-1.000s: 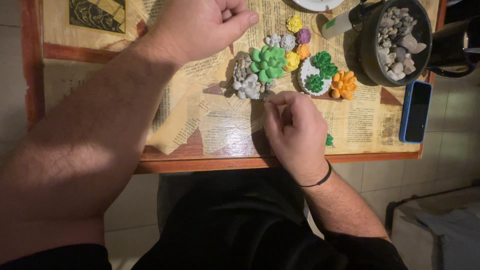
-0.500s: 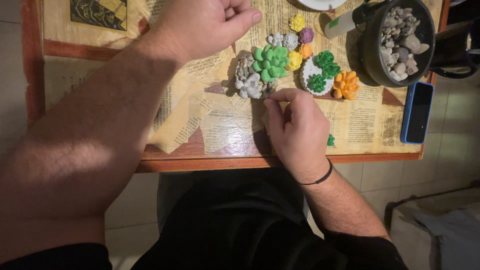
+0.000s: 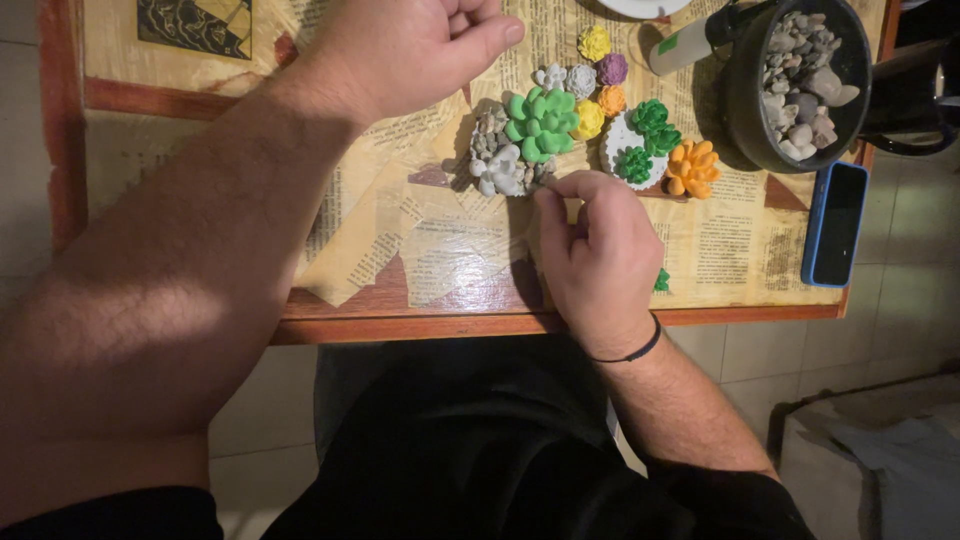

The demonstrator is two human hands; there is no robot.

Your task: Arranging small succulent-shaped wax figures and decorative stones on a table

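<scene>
The wooden table (image 3: 420,310), papered over with printed clippings, spans the view. The left hand (image 3: 400,45) rests flat on it near the top edge, fingers loosely curled and holding nothing, seemingly bracing the arm. A dark pot of pebbles (image 3: 790,85) stands at the right, a blue-cased phone (image 3: 835,225) just below it. The right hand (image 3: 600,255) has thumb and forefinger pressed together in a pinch at the edge of the grey rosette (image 3: 500,172); whether a small piece sits between them I cannot tell. The green rosette (image 3: 540,122) touches the grey one.
</scene>
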